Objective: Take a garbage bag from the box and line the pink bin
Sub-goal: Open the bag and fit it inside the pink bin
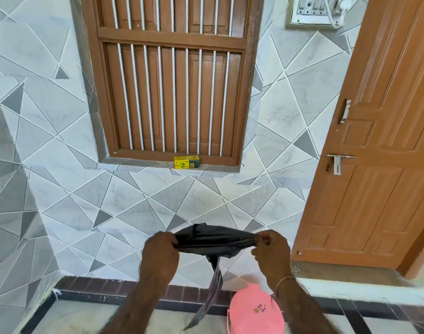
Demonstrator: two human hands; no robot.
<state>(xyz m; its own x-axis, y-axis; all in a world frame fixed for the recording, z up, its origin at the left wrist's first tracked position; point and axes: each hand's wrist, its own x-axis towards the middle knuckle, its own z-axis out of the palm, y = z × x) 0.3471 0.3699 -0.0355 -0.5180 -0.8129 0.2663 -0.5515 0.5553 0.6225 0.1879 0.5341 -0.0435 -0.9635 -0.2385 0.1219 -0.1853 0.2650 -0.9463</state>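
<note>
Tiled wall, yellow box (186, 162) on the sill, and I've got my left hand (160, 247) and right hand (270, 249) pinching the black bag (214, 241) taut above the lidded pink bin (255, 312), next: open bag mouth, lift lid.

One view only, from your head, wide-angle, so straight lines bow at the edges. It faces a tiled wall (61, 141) square on and tilts down toward the floor (85, 317). A barred wooden window (172, 78) fills the top centre; a brown door (379, 165) runs down the right edge. Your forearms come up from the bottom edge, close to the lens. No second view to compare.
</note>
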